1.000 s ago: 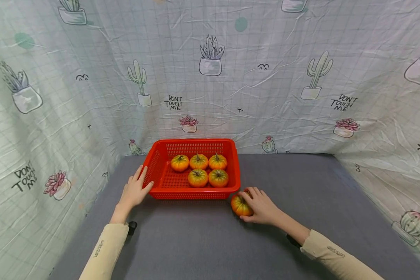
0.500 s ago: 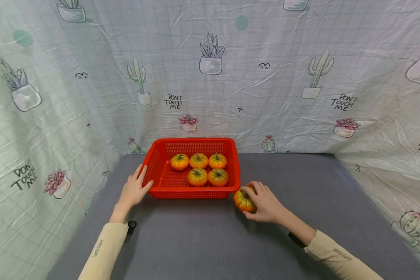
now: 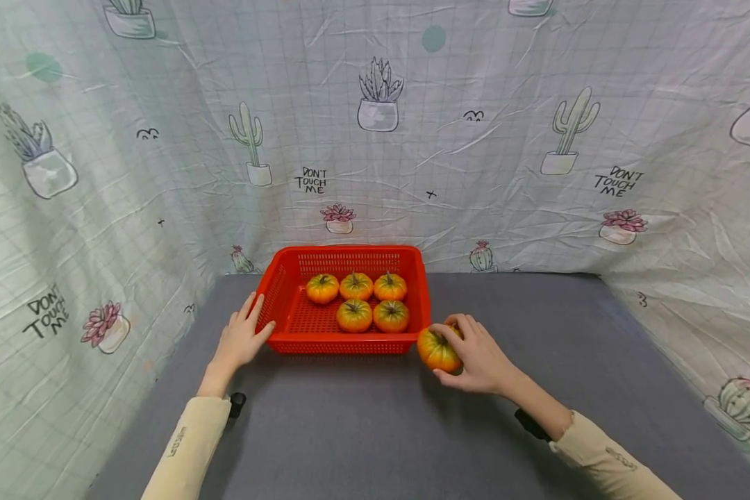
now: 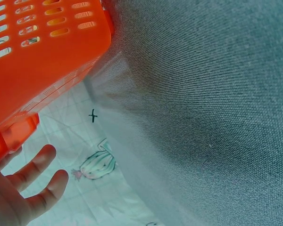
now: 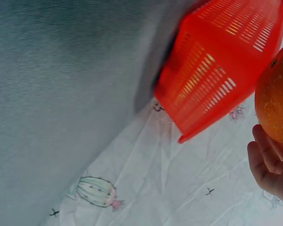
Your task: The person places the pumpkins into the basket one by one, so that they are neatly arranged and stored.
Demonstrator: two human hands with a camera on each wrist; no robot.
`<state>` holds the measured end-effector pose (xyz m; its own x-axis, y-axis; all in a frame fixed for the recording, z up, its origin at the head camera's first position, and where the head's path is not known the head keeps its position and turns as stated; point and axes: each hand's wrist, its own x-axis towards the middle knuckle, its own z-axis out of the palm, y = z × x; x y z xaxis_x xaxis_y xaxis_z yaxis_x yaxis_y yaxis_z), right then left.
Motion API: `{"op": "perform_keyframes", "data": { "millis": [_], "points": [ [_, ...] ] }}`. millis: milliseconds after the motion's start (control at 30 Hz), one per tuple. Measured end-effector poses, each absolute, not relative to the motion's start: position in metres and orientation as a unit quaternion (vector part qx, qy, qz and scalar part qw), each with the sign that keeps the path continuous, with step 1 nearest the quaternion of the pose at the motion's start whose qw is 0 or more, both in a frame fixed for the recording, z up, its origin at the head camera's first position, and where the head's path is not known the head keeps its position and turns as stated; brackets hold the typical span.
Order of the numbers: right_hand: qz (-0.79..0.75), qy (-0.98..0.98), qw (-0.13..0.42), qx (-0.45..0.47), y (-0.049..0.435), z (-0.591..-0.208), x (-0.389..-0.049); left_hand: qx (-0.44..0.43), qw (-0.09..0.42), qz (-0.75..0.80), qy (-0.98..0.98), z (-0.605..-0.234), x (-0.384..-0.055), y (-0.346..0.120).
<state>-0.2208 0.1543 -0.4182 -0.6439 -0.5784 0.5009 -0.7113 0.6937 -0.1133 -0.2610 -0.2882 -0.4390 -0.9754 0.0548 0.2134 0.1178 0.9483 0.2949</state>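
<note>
My right hand (image 3: 480, 357) grips a small orange pumpkin (image 3: 436, 352) with yellow-green streaks, thumb on the near side and fingers over the far side. The pumpkin is raised above the table at the front right corner of a red plastic basket (image 3: 344, 339). In the right wrist view, the held pumpkin (image 5: 278, 96) shows at the right edge, fingertips against its underside. My left hand (image 3: 237, 339) rests with spread fingers at the basket's left rim; the left wrist view shows those fingers (image 4: 35, 167) extended beside the rim. Several similar pumpkins (image 3: 354, 316) sit in the basket's middle and right.
A grey cloth-covered table (image 3: 350, 430) lies under everything. Behind it and along both sides hangs a pale curtain (image 3: 450, 160) printed with cacti and potted plants. Bare basket floor (image 3: 309, 319) shows at the basket's front left.
The right hand has lifted the pumpkin off the table, moving it slightly up and right beside the basket's corner. The left hand and basket have stayed in place.
</note>
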Motion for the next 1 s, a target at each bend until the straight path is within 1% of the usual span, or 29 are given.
{"op": "perform_keyframes", "data": {
  "millis": [300,633,1000],
  "points": [
    [0.192,-0.894,0.223,0.339,0.134,-0.413,-0.224,-0.044,0.104,-0.154,-0.982,-0.44,-0.261,-0.29],
    [0.227,-0.89,0.239,0.314,0.107,-0.417,-0.237,-0.048,0.097,-0.15,-0.983,-0.438,-0.26,-0.29],
    [0.236,-0.875,0.265,0.329,0.07,-0.416,-0.25,-0.049,0.097,-0.153,-0.982,-0.436,-0.261,-0.288]
  ]
}}
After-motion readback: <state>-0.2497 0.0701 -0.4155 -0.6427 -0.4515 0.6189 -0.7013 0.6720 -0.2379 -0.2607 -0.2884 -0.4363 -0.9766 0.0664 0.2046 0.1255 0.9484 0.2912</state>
